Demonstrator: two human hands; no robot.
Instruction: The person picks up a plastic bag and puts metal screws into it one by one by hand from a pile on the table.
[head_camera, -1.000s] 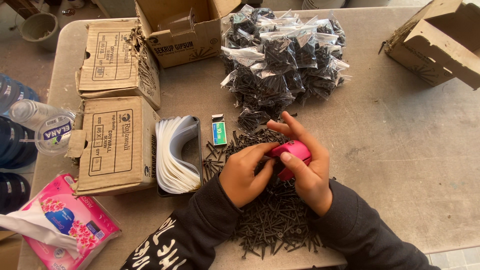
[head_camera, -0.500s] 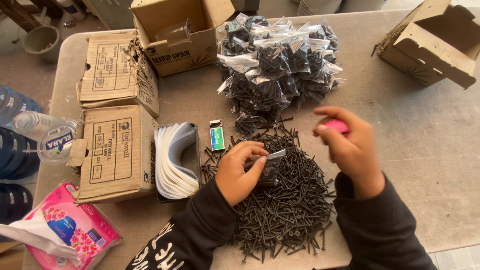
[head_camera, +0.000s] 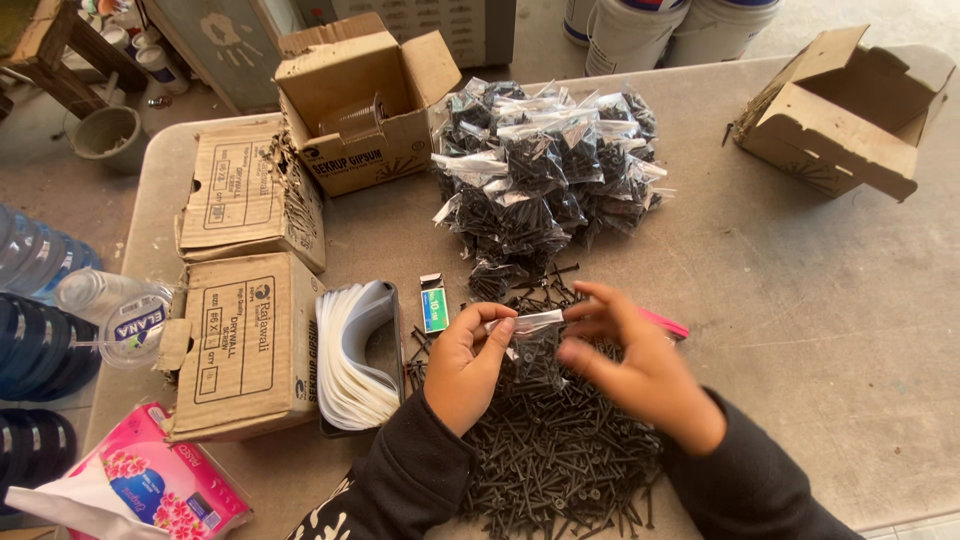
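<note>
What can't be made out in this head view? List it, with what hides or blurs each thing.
- Small clear bag: its contents, too small and half covered by the left hand.
- Right hand: motion blur smears its fingers, so its grip is unclear.
- Pink item: mostly hidden behind the right hand.
- Open box: inside in shadow.
- White buckets: cut by the top edge.

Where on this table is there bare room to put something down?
The widest bare patch of table lies on the right, between the open cardboard box and the right hand. A narrower gap runs between the pile of bagged screws and that box. The left is crowded with boxes, and loose screws fill the front.
</note>
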